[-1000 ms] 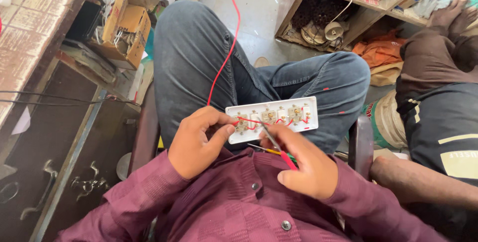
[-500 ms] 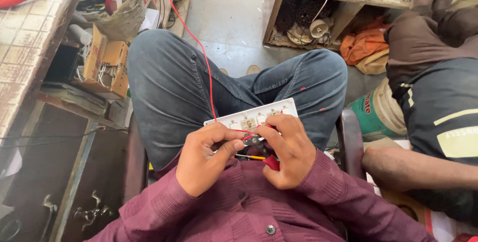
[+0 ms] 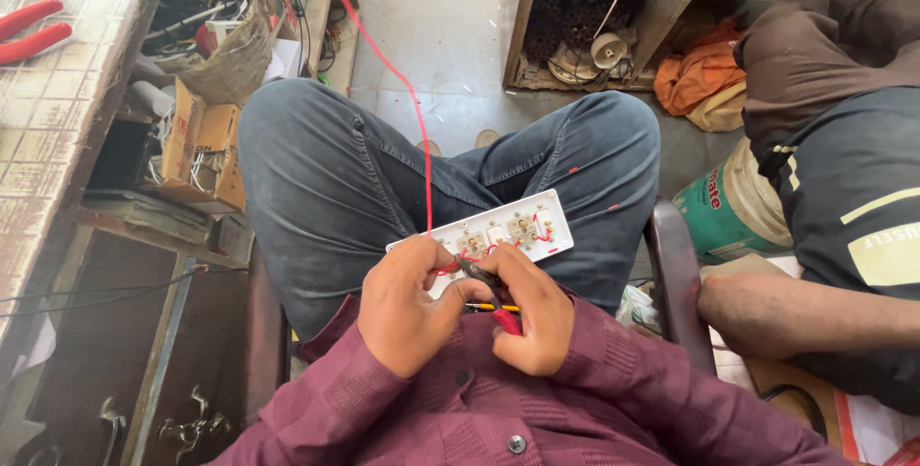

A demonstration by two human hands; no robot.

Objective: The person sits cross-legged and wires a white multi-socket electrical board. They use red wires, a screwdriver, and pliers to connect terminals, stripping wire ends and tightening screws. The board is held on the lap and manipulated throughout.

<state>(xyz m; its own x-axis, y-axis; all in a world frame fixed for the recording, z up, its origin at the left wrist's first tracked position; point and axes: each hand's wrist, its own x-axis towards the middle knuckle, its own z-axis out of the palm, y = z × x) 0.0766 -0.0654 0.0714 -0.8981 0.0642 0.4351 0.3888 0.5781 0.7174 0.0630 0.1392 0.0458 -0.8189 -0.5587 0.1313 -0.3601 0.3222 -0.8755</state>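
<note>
The white socket board (image 3: 498, 232) lies open on the person's lap, resting on the dark jeans (image 3: 335, 188), and a red wire (image 3: 414, 111) runs from it toward the far shelves. The left hand (image 3: 407, 308) has its grip closed around the near left end of the board. The right hand (image 3: 527, 317) grips a small red-handled tool (image 3: 494, 295) just beside it, while red pliers (image 3: 34, 30) lie on the bench at far left.

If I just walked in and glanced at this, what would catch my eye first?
Probably the white socket board, open-backed on the seated person's lap, with a red wire running up from it across the floor. Both hands meet at its near edge: the left hand pinches the wiring, the right hand grips a red-handled tool.
</note>
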